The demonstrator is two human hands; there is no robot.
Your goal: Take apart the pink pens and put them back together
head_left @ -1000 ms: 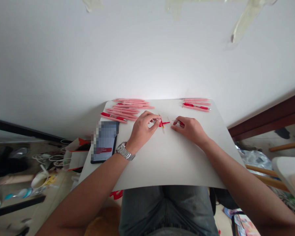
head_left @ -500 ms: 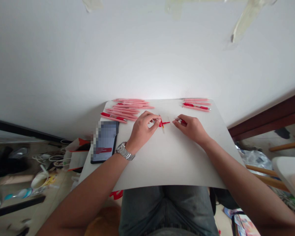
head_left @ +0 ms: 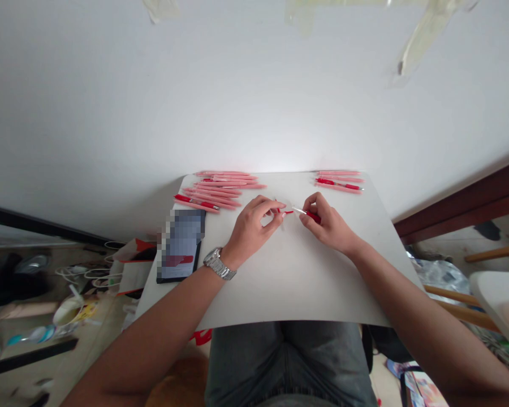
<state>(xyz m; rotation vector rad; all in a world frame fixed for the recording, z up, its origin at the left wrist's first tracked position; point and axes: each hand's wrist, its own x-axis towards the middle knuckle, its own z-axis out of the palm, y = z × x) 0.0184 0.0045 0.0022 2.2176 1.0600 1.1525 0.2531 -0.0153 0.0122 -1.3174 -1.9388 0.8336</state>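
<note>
In the head view, the only one I have, I see the left hand [head_left: 251,229] curled, with thumb and forefinger pinched shut on a small red part [head_left: 281,211]. Only a sliver of it shows past the fingertips (what it is exactly, I cannot tell). The right hand [head_left: 330,226] is pinched too, on a red pen section [head_left: 309,215] whose thin pale tip points left towards the other hand. Both pieces sit just above the white tabletop [head_left: 297,282], near its middle. Their ends are close together but, as far as I can make out, not quite touching.

Here is how I would handle this well, as I judge it. I would grip near the meeting ends so the thin tip cannot wobble, and hold both pieces on one line. The wrists should rest low on the tabletop for steadiness. Pressure should be light, since the parts look slim and might slip or bend if forced at an angle.

A pile of pink pens [head_left: 220,186] lies at the far left of the tabletop and a smaller row of pens [head_left: 338,181] at the far right, both well apart from the hands. A phone [head_left: 181,246] lies at the left edge, near the wristwatch [head_left: 219,264].
</note>
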